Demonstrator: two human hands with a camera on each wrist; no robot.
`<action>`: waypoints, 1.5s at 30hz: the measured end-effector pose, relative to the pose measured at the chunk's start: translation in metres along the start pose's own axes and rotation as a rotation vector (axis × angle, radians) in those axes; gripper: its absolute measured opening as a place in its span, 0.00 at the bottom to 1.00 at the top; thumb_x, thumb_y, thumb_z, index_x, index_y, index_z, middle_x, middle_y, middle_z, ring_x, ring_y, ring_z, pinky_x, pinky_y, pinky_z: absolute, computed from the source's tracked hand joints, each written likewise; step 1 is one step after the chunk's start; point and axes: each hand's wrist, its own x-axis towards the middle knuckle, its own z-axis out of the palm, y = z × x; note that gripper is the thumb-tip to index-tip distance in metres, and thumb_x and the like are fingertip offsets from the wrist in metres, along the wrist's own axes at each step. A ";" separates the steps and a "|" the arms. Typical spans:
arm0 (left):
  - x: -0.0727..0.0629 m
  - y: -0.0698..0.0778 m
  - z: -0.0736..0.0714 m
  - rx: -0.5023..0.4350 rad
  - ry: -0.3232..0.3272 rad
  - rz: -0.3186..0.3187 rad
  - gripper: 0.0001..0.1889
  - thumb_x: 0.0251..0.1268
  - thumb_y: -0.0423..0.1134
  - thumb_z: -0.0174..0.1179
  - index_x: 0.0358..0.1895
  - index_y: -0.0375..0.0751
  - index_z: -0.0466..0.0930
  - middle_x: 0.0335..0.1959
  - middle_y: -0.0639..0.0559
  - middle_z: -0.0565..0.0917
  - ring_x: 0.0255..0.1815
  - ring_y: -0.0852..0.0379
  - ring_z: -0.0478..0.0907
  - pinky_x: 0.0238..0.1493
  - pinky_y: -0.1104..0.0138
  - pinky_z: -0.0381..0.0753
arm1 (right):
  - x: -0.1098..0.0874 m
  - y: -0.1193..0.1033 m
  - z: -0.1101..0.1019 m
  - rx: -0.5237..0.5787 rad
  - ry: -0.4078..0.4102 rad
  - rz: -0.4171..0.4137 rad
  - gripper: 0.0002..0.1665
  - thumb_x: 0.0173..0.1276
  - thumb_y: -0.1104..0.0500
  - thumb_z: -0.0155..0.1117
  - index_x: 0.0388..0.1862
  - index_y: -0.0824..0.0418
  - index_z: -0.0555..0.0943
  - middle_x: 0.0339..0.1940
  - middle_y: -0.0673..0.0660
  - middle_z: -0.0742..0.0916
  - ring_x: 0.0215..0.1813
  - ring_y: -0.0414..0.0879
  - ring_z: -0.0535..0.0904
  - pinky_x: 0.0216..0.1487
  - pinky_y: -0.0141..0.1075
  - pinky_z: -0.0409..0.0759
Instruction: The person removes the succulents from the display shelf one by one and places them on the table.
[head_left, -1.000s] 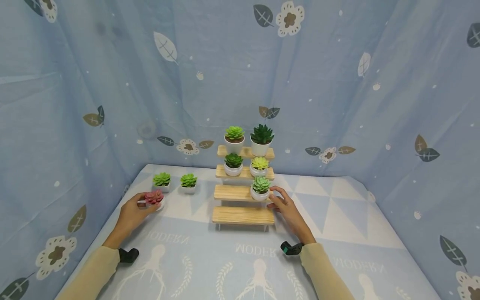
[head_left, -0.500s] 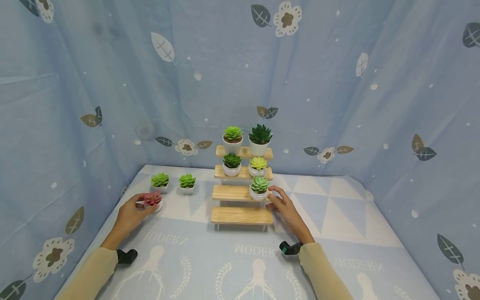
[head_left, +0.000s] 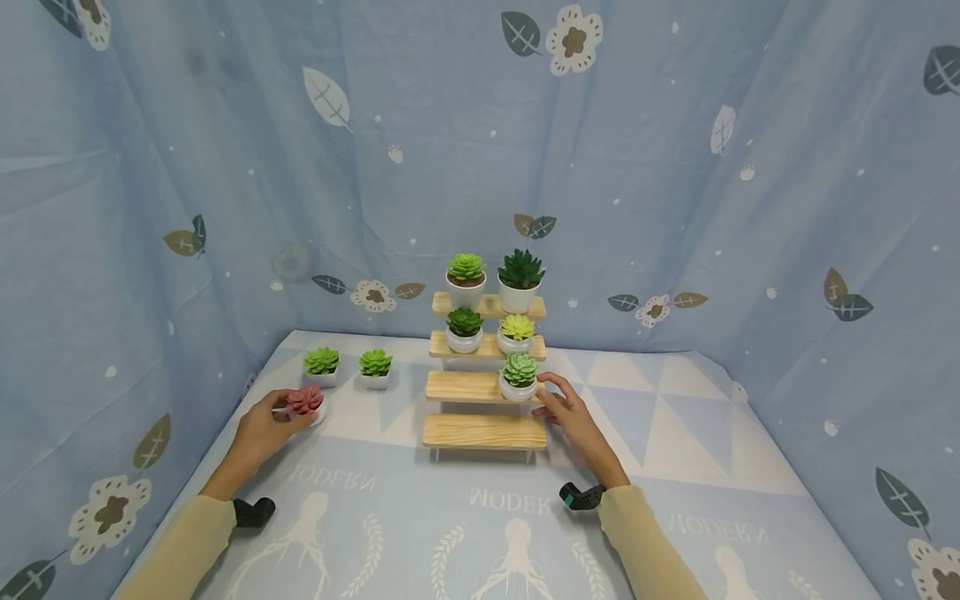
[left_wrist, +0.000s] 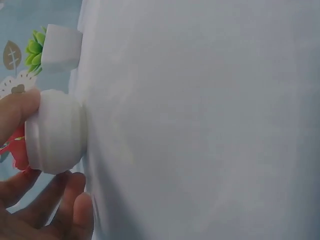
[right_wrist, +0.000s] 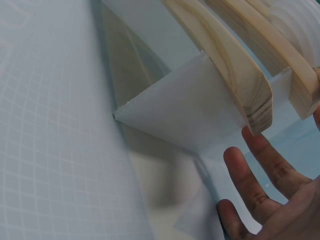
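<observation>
A red succulent (head_left: 304,399) in a round white pot (left_wrist: 55,132) is gripped at the table's left by my left hand (head_left: 262,431), thumb on one side and fingers on the other. The pot's base is at or just over the cloth; I cannot tell which. On the right, my right hand (head_left: 572,417) is beside the four-step wooden stand (head_left: 484,431), fingers loosely spread near the plank ends (right_wrist: 260,110). It is close against a pale green succulent (head_left: 519,375) in a white pot on the second step from the bottom; contact is unclear.
Two green succulents (head_left: 322,364) (head_left: 375,367) in square white pots stand behind my left hand. Higher steps bear a dark green (head_left: 464,325), a yellow (head_left: 516,329), a bright green (head_left: 466,271) and a tall dark succulent (head_left: 521,273). A patterned blue curtain (head_left: 420,167) encloses the table.
The whole head view has shifted slightly to the left. Both hands stay almost still, the left on the red succulent's pot and the right beside the stand.
</observation>
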 end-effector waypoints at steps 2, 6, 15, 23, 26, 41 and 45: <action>0.000 0.001 -0.001 0.004 0.001 0.007 0.45 0.64 0.58 0.71 0.72 0.27 0.64 0.63 0.29 0.73 0.55 0.38 0.76 0.45 0.56 0.81 | 0.002 0.004 0.000 -0.005 0.010 -0.007 0.27 0.82 0.46 0.56 0.75 0.48 0.67 0.64 0.64 0.82 0.63 0.71 0.77 0.71 0.62 0.64; 0.001 0.005 -0.002 0.024 0.044 0.064 0.46 0.62 0.56 0.74 0.72 0.28 0.64 0.62 0.28 0.74 0.57 0.34 0.75 0.49 0.47 0.81 | 0.003 0.006 0.000 -0.020 0.027 -0.021 0.27 0.80 0.42 0.58 0.73 0.46 0.69 0.64 0.64 0.83 0.61 0.67 0.80 0.70 0.60 0.66; 0.000 0.030 -0.010 0.008 0.170 0.169 0.43 0.66 0.59 0.69 0.73 0.31 0.66 0.63 0.26 0.73 0.63 0.30 0.67 0.56 0.35 0.72 | 0.003 0.005 0.000 -0.021 0.025 -0.018 0.28 0.79 0.40 0.59 0.72 0.46 0.70 0.63 0.63 0.83 0.59 0.65 0.81 0.70 0.59 0.67; -0.001 0.057 -0.002 -0.059 0.209 0.279 0.35 0.69 0.53 0.69 0.68 0.30 0.72 0.60 0.29 0.77 0.58 0.33 0.75 0.60 0.42 0.72 | -0.001 -0.003 -0.001 -0.013 -0.007 -0.002 0.28 0.82 0.45 0.56 0.76 0.49 0.67 0.62 0.61 0.84 0.61 0.67 0.79 0.69 0.60 0.66; -0.004 0.069 0.005 -0.085 0.159 0.277 0.34 0.70 0.56 0.67 0.67 0.33 0.73 0.60 0.34 0.77 0.55 0.36 0.77 0.50 0.50 0.79 | -0.008 -0.014 0.001 -0.014 -0.024 -0.005 0.29 0.82 0.46 0.56 0.76 0.51 0.66 0.61 0.61 0.84 0.62 0.69 0.78 0.70 0.61 0.65; -0.011 0.152 0.061 -0.185 -0.052 0.505 0.24 0.70 0.53 0.67 0.63 0.46 0.77 0.53 0.49 0.82 0.53 0.48 0.80 0.51 0.52 0.80 | 0.007 0.004 -0.001 -0.046 0.017 -0.055 0.30 0.77 0.37 0.60 0.72 0.44 0.70 0.63 0.62 0.83 0.57 0.60 0.83 0.68 0.58 0.68; -0.014 0.166 0.079 -0.210 -0.105 0.570 0.23 0.71 0.51 0.68 0.62 0.48 0.78 0.52 0.47 0.83 0.52 0.50 0.80 0.50 0.52 0.81 | 0.004 0.005 -0.001 -0.054 0.012 -0.039 0.29 0.76 0.37 0.60 0.71 0.42 0.70 0.64 0.61 0.83 0.56 0.56 0.84 0.68 0.57 0.70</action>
